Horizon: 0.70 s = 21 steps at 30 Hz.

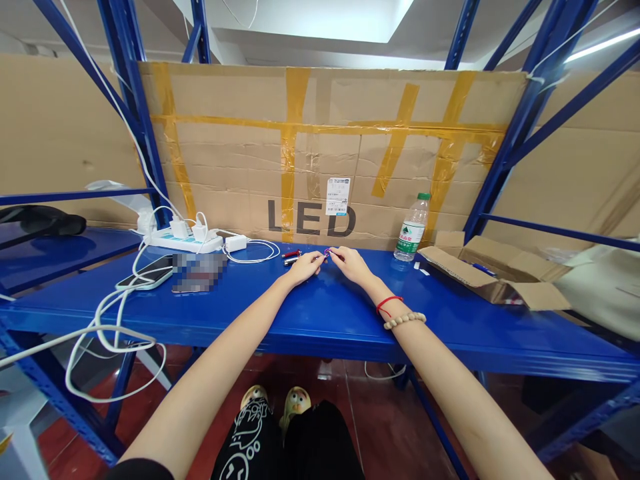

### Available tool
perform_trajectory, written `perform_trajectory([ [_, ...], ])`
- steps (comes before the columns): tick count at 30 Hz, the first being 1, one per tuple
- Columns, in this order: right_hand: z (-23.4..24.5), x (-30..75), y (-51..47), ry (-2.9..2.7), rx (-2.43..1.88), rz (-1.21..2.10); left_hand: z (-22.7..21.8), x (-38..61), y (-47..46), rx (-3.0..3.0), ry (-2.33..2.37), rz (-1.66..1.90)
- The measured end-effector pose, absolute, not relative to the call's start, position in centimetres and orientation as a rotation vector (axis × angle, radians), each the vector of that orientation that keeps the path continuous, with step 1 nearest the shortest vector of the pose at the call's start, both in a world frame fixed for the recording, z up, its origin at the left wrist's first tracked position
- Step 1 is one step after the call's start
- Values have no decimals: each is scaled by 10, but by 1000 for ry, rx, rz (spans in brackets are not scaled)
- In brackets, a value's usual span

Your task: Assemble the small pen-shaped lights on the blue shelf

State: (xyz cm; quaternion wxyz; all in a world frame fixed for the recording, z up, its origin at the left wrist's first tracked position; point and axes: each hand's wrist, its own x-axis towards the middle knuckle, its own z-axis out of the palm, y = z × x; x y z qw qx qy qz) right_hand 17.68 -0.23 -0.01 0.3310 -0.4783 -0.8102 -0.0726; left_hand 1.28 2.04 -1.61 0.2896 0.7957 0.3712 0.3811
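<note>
My left hand (306, 268) and my right hand (351, 265) meet over the blue shelf top (310, 307), their fingertips almost touching. Between them shows a small, thin purple loop (327, 253), too small to name for certain. Both hands have closed fingers pinching at this loop, one from each side. Just left of my left hand lie a red pen-like stick (291, 253) and a darker one (290, 261) in front of it; the hand partly hides the darker one.
White cables, a power strip (165, 239), a charger (235, 243) and a phone (146, 273) crowd the left side. A green-capped water bottle (412, 230) and an open cardboard box (490, 270) stand right. A cardboard panel (225, 167) marked LED closes the back.
</note>
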Motion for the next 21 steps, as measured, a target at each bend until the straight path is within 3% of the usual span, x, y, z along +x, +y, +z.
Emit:
perform_trajectory([
  [21, -1, 176, -1, -2095, -1358, -100, -14, 13, 17, 2259, 995, 958],
])
